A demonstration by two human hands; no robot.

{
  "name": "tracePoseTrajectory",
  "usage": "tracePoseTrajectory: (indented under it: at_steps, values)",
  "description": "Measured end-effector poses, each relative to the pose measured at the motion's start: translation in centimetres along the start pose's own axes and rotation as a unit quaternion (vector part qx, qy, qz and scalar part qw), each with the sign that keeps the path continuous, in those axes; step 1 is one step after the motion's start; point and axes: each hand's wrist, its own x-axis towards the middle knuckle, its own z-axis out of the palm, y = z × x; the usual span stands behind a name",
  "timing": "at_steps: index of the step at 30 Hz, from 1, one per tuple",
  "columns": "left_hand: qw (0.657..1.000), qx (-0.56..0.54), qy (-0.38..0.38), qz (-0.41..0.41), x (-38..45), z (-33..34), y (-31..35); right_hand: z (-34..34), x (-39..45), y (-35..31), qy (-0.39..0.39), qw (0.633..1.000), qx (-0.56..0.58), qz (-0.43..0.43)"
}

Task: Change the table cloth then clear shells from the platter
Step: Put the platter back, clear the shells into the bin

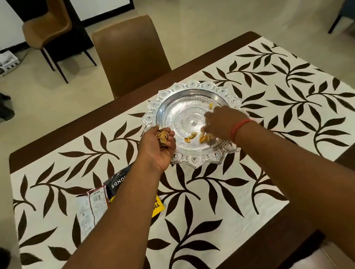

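Taking the platter (190, 101) as the landmark: it is sitting on the table cloth (269, 105), a round, shiny silver dish with an embossed centre and a scalloped, petal-like rim. Inside it, a few tan shells (191, 136) are lying loose near the edge closest to the person, and one more small piece (211, 106) is lying toward the far right of the dish.

To the left of the platter and nearer the person, two snack packets (100, 197) are lying flat on the cloth, one white with a barcode, one dark with yellow, partly hidden under the left forearm.

The left hand (159, 149) is hovering at the platter's left edge, over its rim, fingers curling up around a small heap of shells (163, 137) that it is holding in the palm. The right hand (222, 122) is reaching into the platter from the right, a red thread (238, 128) circling its wrist; its fingertips are bending down among the loose shells, and whether they are pinching one I cannot tell.

The cloth is lying smooth over the dark wooden table (77, 126), off-white with a bold pattern of dark brown leafy branches. Beyond the platter, a brown padded chair (131, 55) is standing pushed up to the table's far side.
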Motion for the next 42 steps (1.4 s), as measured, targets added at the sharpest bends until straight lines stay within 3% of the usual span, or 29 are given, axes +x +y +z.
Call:
tracePoseTrajectory:
  at_steps: [2,11,17,21,23,25,29,32,36,39,42]
  values:
    - [1.0,0.003,0.002,-0.001,0.0,-0.1,-0.1,1.0,-0.8,-0.8,-0.001,1.0,-0.014,-0.015]
    - [1.0,0.014,0.005,0.002,0.3,-0.1,-0.2,3.3,-1.6,-3.9,0.126,0.983,-0.008,-0.137]
    - [1.0,0.019,0.008,0.002,0.2,-0.2,-0.2,2.7,-1.3,-3.8,0.111,0.983,0.005,-0.147]
    - [1.0,0.023,0.008,0.001,0.0,-0.1,-0.2,1.5,-1.2,-3.7,0.154,0.967,0.178,-0.099]
    - [1.0,0.025,0.012,0.003,0.0,0.1,-0.3,0.0,-1.8,-4.7,0.182,0.934,0.283,-0.118]
    - [0.999,0.029,0.015,0.012,-0.1,0.5,-0.5,-1.9,-2.7,-6.3,0.16,0.915,0.331,-0.166]
    - [1.0,-0.001,-0.026,0.0,-0.5,0.8,-0.3,-4.0,-2.7,-7.5,0.13,0.933,0.252,-0.221]
    - [1.0,-0.009,-0.023,-0.018,-0.1,0.2,0.2,-3.5,-0.9,-4.6,0.165,0.958,0.205,-0.112]
    - [1.0,0.001,-0.009,-0.004,0.2,-0.6,0.6,0.2,-0.4,-1.0,0.059,0.997,0.025,0.039]
    - [1.0,0.005,-0.005,-0.006,0.2,-0.9,0.6,2.1,-0.9,-2.4,0.029,0.998,0.036,0.052]
    - [1.0,0.011,-0.004,-0.002,0.3,-1.0,0.5,2.7,-1.4,-5.0,0.024,0.999,0.039,0.011]
